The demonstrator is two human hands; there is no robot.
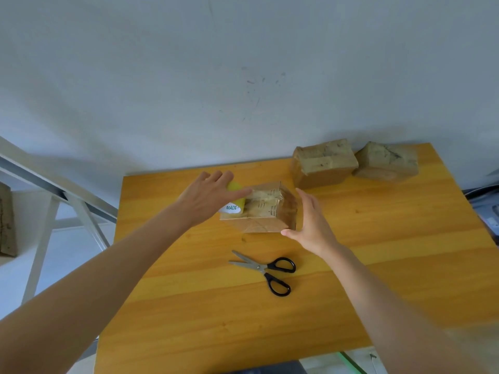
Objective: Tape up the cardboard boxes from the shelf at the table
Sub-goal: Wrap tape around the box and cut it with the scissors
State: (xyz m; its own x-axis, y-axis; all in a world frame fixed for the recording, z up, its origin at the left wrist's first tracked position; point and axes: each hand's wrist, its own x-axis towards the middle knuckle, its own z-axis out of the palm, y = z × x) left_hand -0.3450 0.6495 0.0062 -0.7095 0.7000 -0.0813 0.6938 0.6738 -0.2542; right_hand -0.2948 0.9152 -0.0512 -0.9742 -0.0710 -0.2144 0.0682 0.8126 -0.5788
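Observation:
A small cardboard box [266,211] sits near the middle of the orange wooden table [378,252], with shiny clear tape running over its top. My left hand [209,195] holds a yellow-green tape roll [235,202] with a white core against the box's left end, thumb stretched onto the tape. My right hand [310,225] rests flat against the box's right side, fingers straight and thumb at the front corner. Two more cardboard boxes [324,163] [386,161] stand at the table's far right edge.
Black-handled scissors [266,269] lie open on the table just in front of the box. A white metal shelf frame [54,209] stands to the left of the table. A grey wall runs behind the table.

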